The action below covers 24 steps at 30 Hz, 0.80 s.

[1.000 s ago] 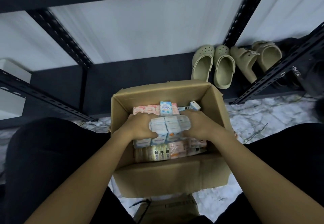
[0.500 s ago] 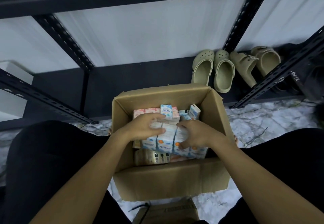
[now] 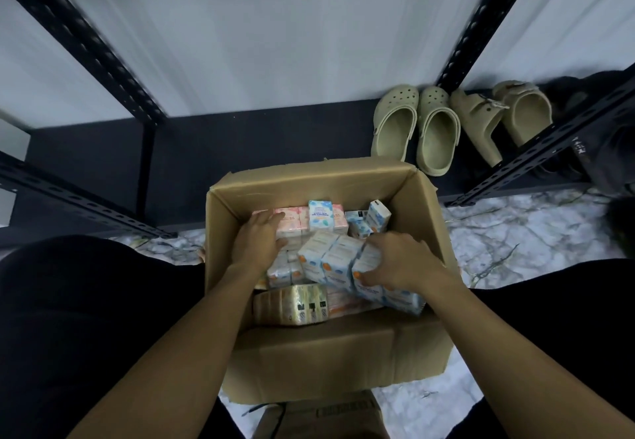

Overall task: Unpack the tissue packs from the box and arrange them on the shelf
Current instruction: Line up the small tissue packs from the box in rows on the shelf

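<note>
We are gripping the blue tissue bundle (image 3: 343,263) at centre frame with our right hand (image 3: 395,263); left hand (image 3: 257,242) fingers are lying relaxed on the pink packs (image 3: 292,222) in the box (image 3: 309,359).

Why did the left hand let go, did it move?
Yes. The left hand slid off the white and blue tissue bundle toward the brown cardboard box's far left corner, onto the pink tissue packs.
</note>
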Motion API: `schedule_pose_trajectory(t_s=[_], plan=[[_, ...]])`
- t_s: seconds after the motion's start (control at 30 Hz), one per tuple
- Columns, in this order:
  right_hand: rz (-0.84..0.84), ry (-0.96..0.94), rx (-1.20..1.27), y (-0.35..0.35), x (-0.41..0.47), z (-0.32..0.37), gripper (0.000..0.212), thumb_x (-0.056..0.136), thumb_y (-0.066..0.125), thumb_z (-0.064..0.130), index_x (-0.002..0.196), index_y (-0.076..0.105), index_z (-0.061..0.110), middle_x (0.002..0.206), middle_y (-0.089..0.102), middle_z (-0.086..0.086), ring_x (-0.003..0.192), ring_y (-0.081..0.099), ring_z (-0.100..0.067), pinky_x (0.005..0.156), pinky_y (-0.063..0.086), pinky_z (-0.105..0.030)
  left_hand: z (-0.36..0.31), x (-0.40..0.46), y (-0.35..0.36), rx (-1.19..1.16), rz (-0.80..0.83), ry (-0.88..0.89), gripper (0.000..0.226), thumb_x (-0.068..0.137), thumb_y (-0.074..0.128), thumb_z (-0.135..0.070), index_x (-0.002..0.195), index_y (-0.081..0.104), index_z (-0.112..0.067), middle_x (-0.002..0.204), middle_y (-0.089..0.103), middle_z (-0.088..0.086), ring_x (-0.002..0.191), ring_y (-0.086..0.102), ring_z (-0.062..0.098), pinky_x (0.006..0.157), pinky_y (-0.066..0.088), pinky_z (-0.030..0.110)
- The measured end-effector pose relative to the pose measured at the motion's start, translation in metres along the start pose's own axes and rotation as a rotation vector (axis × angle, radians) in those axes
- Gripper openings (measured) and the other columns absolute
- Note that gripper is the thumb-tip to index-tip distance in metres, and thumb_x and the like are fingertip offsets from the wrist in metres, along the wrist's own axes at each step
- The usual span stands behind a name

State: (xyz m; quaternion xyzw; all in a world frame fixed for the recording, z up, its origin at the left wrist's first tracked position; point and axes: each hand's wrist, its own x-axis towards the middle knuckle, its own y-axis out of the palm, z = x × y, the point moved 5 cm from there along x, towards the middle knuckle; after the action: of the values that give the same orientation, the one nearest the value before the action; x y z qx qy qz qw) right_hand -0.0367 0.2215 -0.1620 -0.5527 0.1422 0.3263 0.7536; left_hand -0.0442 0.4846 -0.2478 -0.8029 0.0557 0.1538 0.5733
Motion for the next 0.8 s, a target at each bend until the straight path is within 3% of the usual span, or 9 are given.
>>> schedule_pose_trajectory(t_s=[0.17, 0.33, 0.5, 0.67, 0.8], plan=[[0.011, 0.035, -0.068, 0.002, -0.001, 0.0, 0.06, 0.075, 0.069, 0.059, 0.125, 0.055, 0.029, 0.126, 0.058, 0.0, 0.119, 0.05, -0.028, 0.095, 0.037, -0.047, -0.003, 0.011, 0.013, 0.079, -0.006, 0.036, 0.066, 0.085, 0.074, -0.026, 0.145, 0.047, -0.023, 0.15, 0.044, 0.005, 0.135, 0.04, 0.027, 0.113, 0.03, 0.038], [0.033, 0.049, -0.073, 0.0, -0.001, -0.002, 0.062, 0.076, 0.068, 0.06, 0.127, 0.054, 0.029, 0.129, 0.056, 0.002, 0.121, 0.049, -0.026, 0.095, 0.036, -0.046, 0.0, 0.017, 0.014, 0.072, -0.068, 0.022, 0.055, 0.085, 0.073, -0.019, 0.137, 0.057, -0.027, 0.14, 0.055, 0.003, 0.129, 0.045, 0.025, 0.107, 0.034, 0.038], [0.01, 0.142, -0.035, -0.007, -0.002, -0.004, 0.066, 0.075, 0.068, 0.06, 0.13, 0.053, 0.026, 0.128, 0.056, -0.001, 0.121, 0.05, -0.028, 0.099, 0.038, -0.044, -0.002, 0.014, 0.008, 0.097, -0.056, 0.007, 0.047, 0.09, 0.068, -0.027, 0.135, 0.058, -0.034, 0.129, 0.059, -0.002, 0.118, 0.047, 0.022, 0.101, 0.035, 0.036], [-0.006, 0.257, 0.01, -0.017, -0.007, -0.009, 0.055, 0.072, 0.068, 0.057, 0.113, 0.056, 0.023, 0.111, 0.062, -0.002, 0.113, 0.055, -0.029, 0.095, 0.046, -0.042, -0.008, -0.002, -0.004, 0.111, -0.045, 0.009, 0.042, 0.093, 0.063, -0.036, 0.134, 0.058, -0.037, 0.12, 0.061, -0.001, 0.114, 0.048, 0.023, 0.095, 0.035, 0.036], [-0.056, 0.305, -0.018, -0.031, -0.018, -0.01, 0.048, 0.077, 0.067, 0.052, 0.112, 0.055, 0.021, 0.114, 0.059, -0.004, 0.116, 0.05, -0.031, 0.093, 0.035, -0.044, -0.01, -0.019, -0.019, 0.069, -0.099, -0.019, 0.033, 0.092, 0.063, -0.04, 0.126, 0.065, -0.038, 0.109, 0.063, 0.0, 0.108, 0.05, 0.024, 0.089, 0.036, 0.036]])
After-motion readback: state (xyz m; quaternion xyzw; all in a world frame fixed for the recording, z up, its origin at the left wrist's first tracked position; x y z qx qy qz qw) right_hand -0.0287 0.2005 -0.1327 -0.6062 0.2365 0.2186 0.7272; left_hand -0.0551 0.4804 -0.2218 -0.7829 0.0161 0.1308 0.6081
